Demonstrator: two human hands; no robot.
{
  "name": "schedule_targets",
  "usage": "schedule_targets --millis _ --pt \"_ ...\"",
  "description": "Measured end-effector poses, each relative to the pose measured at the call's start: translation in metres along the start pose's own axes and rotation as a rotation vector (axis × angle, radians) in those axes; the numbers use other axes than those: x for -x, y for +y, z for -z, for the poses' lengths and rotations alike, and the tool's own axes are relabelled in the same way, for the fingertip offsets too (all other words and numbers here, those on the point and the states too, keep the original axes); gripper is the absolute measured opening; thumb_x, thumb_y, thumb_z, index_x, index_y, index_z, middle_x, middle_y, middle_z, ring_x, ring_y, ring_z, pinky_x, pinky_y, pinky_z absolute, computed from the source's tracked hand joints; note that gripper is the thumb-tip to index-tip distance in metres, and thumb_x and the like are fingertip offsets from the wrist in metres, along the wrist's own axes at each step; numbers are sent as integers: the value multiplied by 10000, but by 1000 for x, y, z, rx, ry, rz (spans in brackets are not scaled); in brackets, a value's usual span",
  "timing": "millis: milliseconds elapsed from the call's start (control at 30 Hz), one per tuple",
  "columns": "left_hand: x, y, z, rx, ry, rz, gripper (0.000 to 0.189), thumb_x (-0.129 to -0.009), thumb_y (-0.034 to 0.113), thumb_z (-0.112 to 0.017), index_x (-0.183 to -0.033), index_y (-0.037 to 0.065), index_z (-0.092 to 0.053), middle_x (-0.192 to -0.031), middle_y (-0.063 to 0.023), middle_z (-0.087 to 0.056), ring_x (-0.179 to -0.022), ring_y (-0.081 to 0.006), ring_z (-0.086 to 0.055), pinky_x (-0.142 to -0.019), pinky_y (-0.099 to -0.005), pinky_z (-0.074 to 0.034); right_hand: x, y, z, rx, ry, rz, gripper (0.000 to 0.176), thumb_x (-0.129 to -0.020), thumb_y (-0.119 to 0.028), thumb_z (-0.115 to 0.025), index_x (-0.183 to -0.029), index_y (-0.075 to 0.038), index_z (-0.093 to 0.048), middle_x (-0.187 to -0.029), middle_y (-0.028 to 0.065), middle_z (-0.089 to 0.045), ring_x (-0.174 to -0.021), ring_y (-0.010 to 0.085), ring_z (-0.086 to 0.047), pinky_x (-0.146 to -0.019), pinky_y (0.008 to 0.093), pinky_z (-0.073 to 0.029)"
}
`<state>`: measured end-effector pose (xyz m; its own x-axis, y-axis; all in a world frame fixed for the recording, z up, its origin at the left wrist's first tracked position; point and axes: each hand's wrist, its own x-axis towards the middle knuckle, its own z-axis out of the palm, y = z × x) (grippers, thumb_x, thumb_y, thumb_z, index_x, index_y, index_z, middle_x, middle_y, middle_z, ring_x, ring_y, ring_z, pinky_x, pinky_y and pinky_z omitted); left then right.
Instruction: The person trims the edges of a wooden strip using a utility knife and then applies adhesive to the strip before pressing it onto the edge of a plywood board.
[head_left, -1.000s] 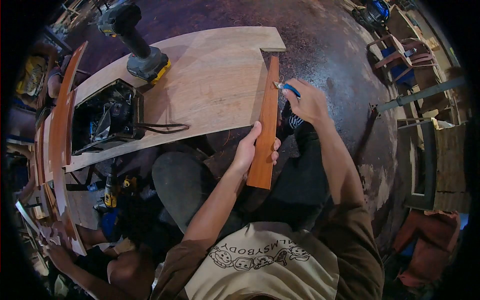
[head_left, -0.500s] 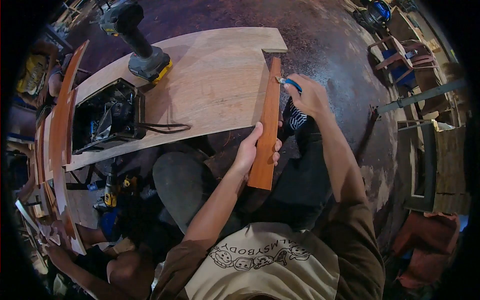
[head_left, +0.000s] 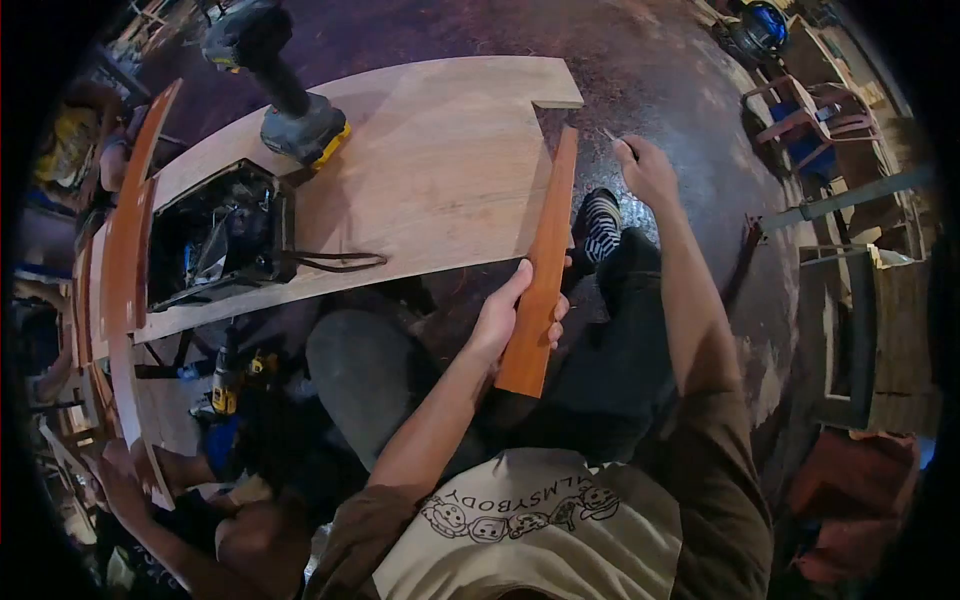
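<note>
A reddish-brown wooden strip [head_left: 548,255] tilts up in front of my knees. My left hand [head_left: 507,312] is wrapped around its lower half, with the thumb on the near face and the fingertips showing at the right edge. To the right of the strip's upper end, apart from it, my right hand [head_left: 650,175] is closed around a small utility knife [head_left: 609,135]. Only the knife's thin tip shows; its blue handle is hidden in my fist. A large pale plywood panel [head_left: 440,170] lies just left of the strip.
On the panel stand a cordless drill [head_left: 300,125] and a black open-topped box [head_left: 215,235] with a dark strap. More reddish boards [head_left: 128,250] lie along its left end. A co-worker's arm [head_left: 150,520] is at lower left. A chair [head_left: 815,120] stands at right.
My right hand has moved right and away from the strip with the knife, whose tip was at the strip's upper end. The strip has turned slightly in my left hand.
</note>
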<state>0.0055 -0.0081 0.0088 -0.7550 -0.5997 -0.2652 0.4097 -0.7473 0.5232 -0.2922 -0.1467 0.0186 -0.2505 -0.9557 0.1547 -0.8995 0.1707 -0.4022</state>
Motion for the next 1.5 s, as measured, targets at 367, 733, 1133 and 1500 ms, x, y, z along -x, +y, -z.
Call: schedule_targets --millis 367,733,1133,1500 --pt "1 0 -6 57 12 -1 542 -1013 551 -333 -1338 149 -496 -794 -64 -586 -641 -182 -616 -647 -320 -522 2 29 -24 -96 -288 -71 514 -964 -475 -469 -1190 -58 -667 -1272 227 -624 -1223 402 -559 -1021 441 -427" --pt "2 -3 -1 91 155 72 563 -994 568 -391 -1340 141 -513 -818 -73 -625 -676 -219 -626 -674 -372 -515 8 16 -33 -697 -347 -293 566 -971 -438 -578 -1319 9 -569 -1215 137 -662 -1092 274 -613 -909 344 -503" --pt "-6 -17 13 153 -46 1 564 -1003 587 -358 -1358 171 -494 -790 -57 -579 -659 -183 -614 -627 -343 -519 41 -52 -11 -848 -111 -88 380 -1042 -324 -483 -1348 -99 -494 -796 -8 -522 -621 60 -478 -463 224 -388" --pt "-8 -18 14 166 -1 56 559 -1003 588 -343 -1373 194 -486 -797 -50 -575 -657 -183 -617 -618 -334 -514 27 -20 -12 -806 -178 -173 417 -1047 -312 -462 -1415 -120 -497 -717 -7 -489 -498 72 -423 -406 239 -353"
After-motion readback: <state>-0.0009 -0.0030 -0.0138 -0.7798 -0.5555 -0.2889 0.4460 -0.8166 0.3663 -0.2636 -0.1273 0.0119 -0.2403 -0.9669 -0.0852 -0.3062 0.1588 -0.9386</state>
